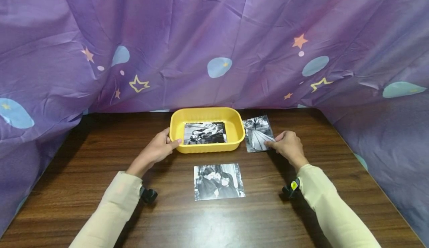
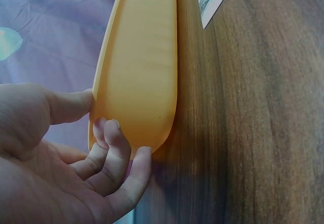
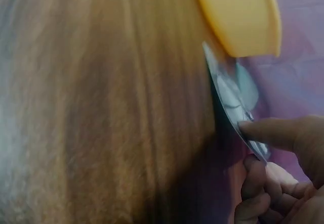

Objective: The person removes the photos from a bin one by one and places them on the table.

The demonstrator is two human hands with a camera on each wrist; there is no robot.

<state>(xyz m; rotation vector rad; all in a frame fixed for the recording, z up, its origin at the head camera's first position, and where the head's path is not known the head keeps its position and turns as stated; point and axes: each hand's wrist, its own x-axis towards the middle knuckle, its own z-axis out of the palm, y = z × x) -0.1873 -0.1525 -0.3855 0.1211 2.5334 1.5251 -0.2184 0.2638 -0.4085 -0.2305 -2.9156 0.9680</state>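
My left hand (image 1: 160, 147) grips the left end of a yellow plastic tub (image 1: 207, 148), thumb over the rim and fingers curled against the outer wall, as the left wrist view shows. Inside the tub lies a black-and-white photo (image 1: 205, 133). To the right of the tub, my right hand (image 1: 289, 146) pinches the lower right corner of another black-and-white photo (image 1: 257, 133) between thumb and fingers. In the right wrist view this photo (image 3: 230, 100) tilts up off the table at the pinched side. A third photo (image 1: 219, 181), of people close together, lies flat in front of the tub.
The dark wood-grain table (image 1: 161, 218) carries everything. Right behind the tub hangs a purple curtain (image 1: 187, 35) with stars and blue shapes, reaching round both sides. Each wrist wears a black strapped device, such as the left wrist device (image 1: 148, 195).
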